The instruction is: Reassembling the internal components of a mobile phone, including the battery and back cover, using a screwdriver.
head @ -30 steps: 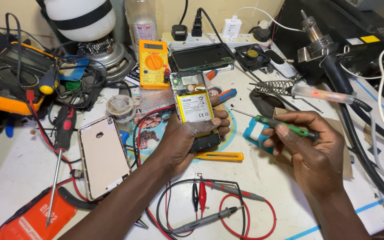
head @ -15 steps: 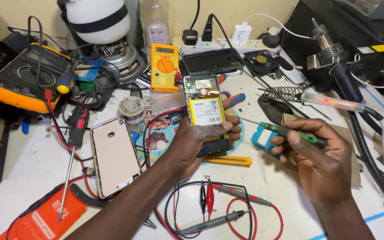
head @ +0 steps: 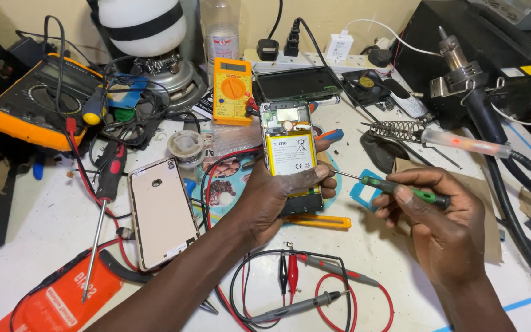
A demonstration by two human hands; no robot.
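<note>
Currently the left hand [head: 271,197] grips an opened smartphone [head: 290,157] above the bench, fingers wrapped round its lower half. Its gold back cover [head: 160,212] is already off, lying face-down to the left; the yellow battery [head: 291,155] remains seated. The right hand [head: 444,227] pinches a green-handled precision screwdriver [head: 394,188], tip at the phone's right edge. Compared with half a second ago, the screwdriver tip has closed in on the phone.

Two bare forearms, left hand [head: 278,200], right hand [head: 444,221], no sleeves
</note>
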